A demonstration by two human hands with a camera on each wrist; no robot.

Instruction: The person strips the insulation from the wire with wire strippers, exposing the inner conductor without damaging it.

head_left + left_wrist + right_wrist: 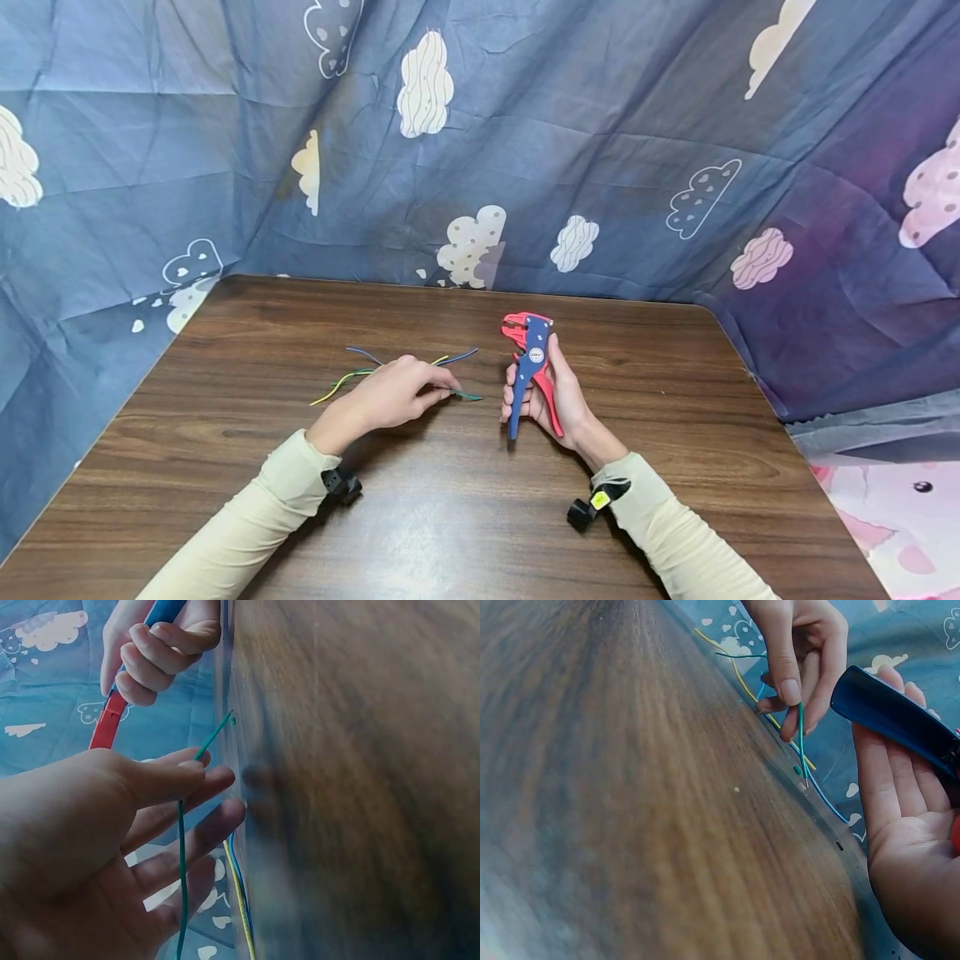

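Observation:
My left hand (pixel 397 396) pinches a thin green wire (pixel 467 395) between thumb and forefinger just above the wooden table (pixel 450 508). The same green wire (pixel 181 855) runs across my left palm, and its tip (pixel 802 746) points down at the tabletop. My right hand (pixel 551 398) grips a red and blue wire stripper (pixel 529 367), held upright with its red head up. The blue handle (pixel 892 716) lies across my right palm. Other loose wires (pixel 360 371), yellow, blue and green, lie on the table under and behind my left hand.
A blue cloth with cloud prints (pixel 480 150) hangs behind and to both sides of the table. The table's rounded far right corner (pixel 712 310) meets the cloth. A pink printed fabric (pixel 892 517) lies at the lower right.

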